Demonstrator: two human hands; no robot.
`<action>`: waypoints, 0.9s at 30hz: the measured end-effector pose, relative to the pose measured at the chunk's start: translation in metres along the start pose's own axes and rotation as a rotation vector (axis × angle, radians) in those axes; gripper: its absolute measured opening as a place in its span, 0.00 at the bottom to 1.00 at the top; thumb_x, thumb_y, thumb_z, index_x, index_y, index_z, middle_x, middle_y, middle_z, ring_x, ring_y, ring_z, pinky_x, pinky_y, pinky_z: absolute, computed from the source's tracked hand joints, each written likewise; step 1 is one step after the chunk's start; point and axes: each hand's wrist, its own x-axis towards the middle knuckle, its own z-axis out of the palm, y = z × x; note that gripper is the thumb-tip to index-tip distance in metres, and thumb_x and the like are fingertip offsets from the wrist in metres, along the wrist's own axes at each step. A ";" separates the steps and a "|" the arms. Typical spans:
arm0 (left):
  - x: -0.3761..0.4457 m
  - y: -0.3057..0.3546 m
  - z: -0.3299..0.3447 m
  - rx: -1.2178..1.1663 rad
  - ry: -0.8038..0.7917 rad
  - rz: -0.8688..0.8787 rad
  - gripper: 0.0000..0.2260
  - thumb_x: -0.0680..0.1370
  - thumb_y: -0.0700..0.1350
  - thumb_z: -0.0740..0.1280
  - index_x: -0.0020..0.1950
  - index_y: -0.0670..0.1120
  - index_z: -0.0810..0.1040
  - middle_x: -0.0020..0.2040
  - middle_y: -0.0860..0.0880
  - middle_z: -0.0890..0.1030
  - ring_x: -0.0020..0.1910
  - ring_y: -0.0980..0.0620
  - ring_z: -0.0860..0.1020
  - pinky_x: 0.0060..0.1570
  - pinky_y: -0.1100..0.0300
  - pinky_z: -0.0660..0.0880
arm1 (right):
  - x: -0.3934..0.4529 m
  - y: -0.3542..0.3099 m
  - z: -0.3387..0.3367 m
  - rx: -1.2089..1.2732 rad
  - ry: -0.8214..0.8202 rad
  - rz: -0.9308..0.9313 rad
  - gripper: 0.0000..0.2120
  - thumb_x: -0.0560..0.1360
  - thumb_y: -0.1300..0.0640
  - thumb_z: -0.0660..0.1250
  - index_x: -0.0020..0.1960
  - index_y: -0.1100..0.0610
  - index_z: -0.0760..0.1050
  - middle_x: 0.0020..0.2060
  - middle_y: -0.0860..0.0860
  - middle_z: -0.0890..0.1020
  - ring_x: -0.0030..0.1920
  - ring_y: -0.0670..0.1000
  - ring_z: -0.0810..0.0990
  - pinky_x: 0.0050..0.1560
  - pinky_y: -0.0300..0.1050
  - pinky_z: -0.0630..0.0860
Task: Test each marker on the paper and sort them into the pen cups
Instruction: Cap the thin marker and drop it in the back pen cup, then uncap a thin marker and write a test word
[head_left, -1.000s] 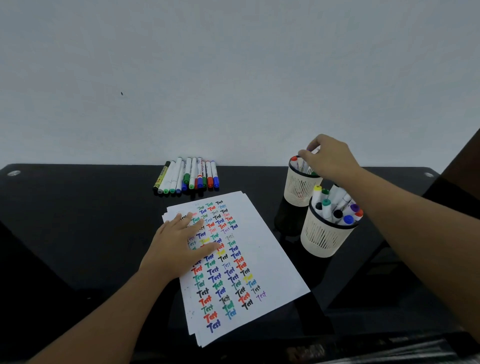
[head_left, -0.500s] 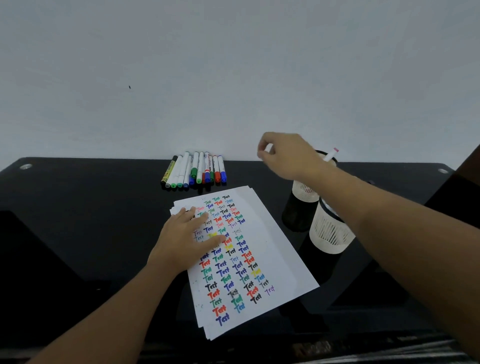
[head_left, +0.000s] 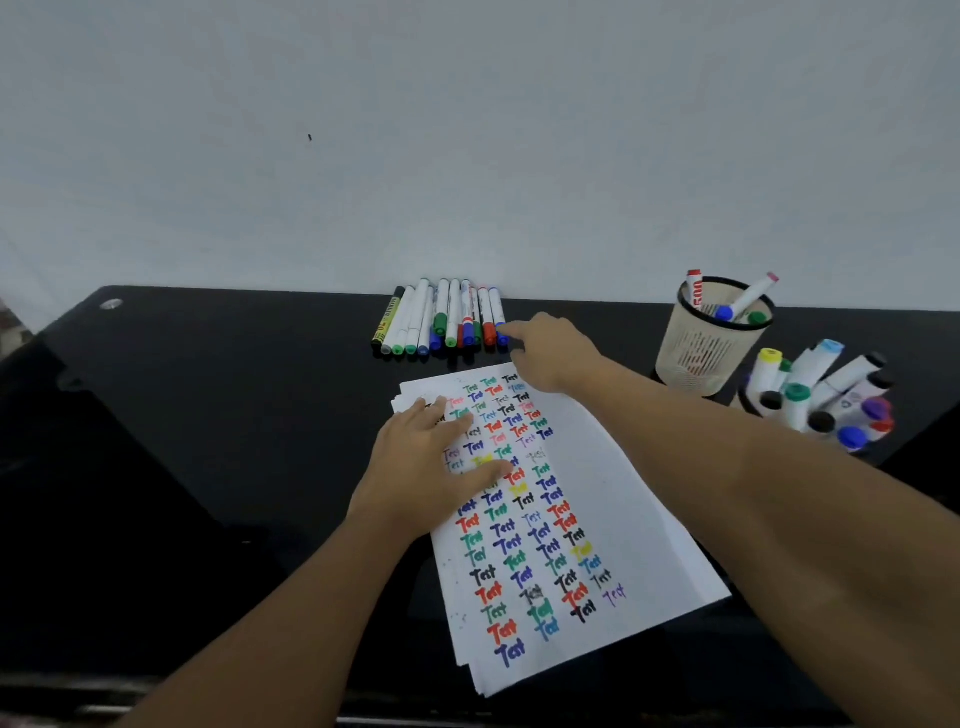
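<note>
**Reaching for the next marker in the row**

Taking the paper (head_left: 613, 525) as the landmark, the left hand (head_left: 434, 470) is lying flat on its left half, fingers straight and spread, gripping nothing, simply pinning the stack to the black desk (head_left: 218, 415). Beyond the paper's far edge, the row of untested markers (head_left: 441, 319) is lying side by side. The right hand (head_left: 550, 356) is stretching over the paper's far corner, index finger extended and touching the blue-capped marker (head_left: 498, 317) at the row's right end; it is not yet gripping anything. To the right of the paper, 2 mesh pen cups are standing close together, the far cup (head_left: 714, 340) holding few markers and the near cup (head_left: 831, 395) looking crowded.

The risk: a fingertip nudge is likely rolling the round marker into its neighbours, scattering the row. Dropping another into the crowded cup could tip it.
</note>
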 end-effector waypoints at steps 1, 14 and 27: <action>0.001 -0.001 0.001 0.003 0.004 0.003 0.49 0.64 0.82 0.55 0.77 0.56 0.69 0.81 0.50 0.62 0.81 0.51 0.54 0.80 0.47 0.52 | 0.003 0.000 0.003 -0.018 -0.005 -0.008 0.24 0.86 0.52 0.57 0.81 0.40 0.62 0.70 0.56 0.72 0.61 0.58 0.76 0.60 0.57 0.78; 0.000 -0.001 0.000 0.012 -0.013 -0.003 0.45 0.67 0.80 0.58 0.78 0.56 0.68 0.81 0.51 0.60 0.81 0.52 0.53 0.80 0.46 0.50 | 0.003 0.012 0.018 -0.037 0.168 -0.042 0.12 0.85 0.46 0.60 0.67 0.44 0.72 0.56 0.52 0.77 0.53 0.53 0.76 0.55 0.54 0.78; 0.000 0.000 0.000 -0.005 -0.011 -0.013 0.42 0.69 0.78 0.61 0.78 0.57 0.68 0.82 0.53 0.60 0.81 0.53 0.52 0.80 0.47 0.49 | -0.026 0.007 0.005 0.195 0.584 -0.159 0.07 0.83 0.59 0.65 0.61 0.56 0.74 0.51 0.54 0.78 0.46 0.53 0.77 0.49 0.53 0.79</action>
